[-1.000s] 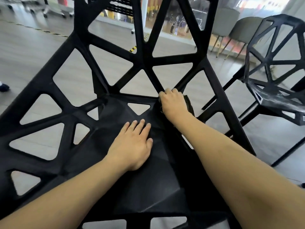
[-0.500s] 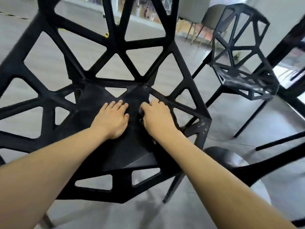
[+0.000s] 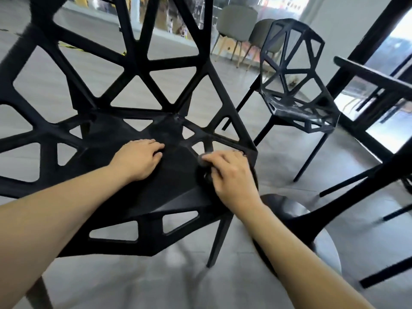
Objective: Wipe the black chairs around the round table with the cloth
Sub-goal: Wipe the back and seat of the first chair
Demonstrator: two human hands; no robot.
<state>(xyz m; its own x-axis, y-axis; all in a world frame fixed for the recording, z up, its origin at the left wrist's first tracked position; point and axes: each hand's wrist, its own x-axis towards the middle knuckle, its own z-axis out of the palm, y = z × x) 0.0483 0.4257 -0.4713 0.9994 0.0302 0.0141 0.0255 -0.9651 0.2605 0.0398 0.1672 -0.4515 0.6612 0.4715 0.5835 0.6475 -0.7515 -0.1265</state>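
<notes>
On a grey floor [image 3: 133, 286], the near black chair [image 3: 169, 201] fills the view, its lattice seat matt and dusty-looking. The right hand [image 3: 229, 175], fingers curled on the dark cloth [image 3: 204, 161], has slid from mid-seat to the right edge (so that seat looks nearly wiped), while the left hand [image 3: 138, 157] still rests flat on the seat.

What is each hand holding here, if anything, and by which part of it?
The right hand grips the dark cloth, bunched under its fingers, on the near chair's seat. The left hand holds nothing; it rests on the seat.
</notes>
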